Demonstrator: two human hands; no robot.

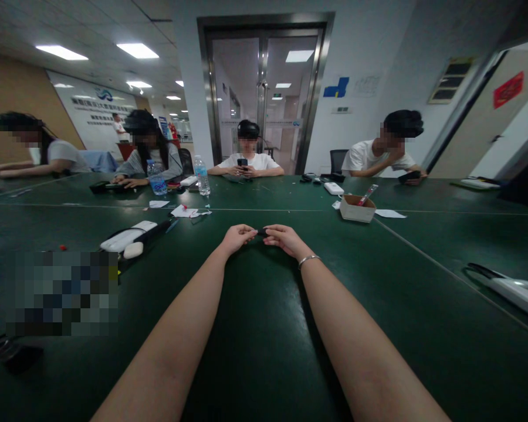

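Note:
Both my arms reach forward over a dark green table [255, 328]. Between my fingertips is a small black object [261, 232], too small and dark to name. My left hand [240, 237] pinches its left end. The fingers of my right hand [284, 239] are closed on its right end, and a silver bangle [308, 259] circles that wrist. The two hands are close together, just above or on the tabletop; I cannot tell which. My fingers partly hide the object.
Left of my hands lie a white device [129, 235], a white rounded case [133, 251] and paper scraps [185, 211]. Water bottles [202, 176] stand farther back. An open box [357, 209] is at right, a white device [517, 287] near the right edge. Several people sit across the table.

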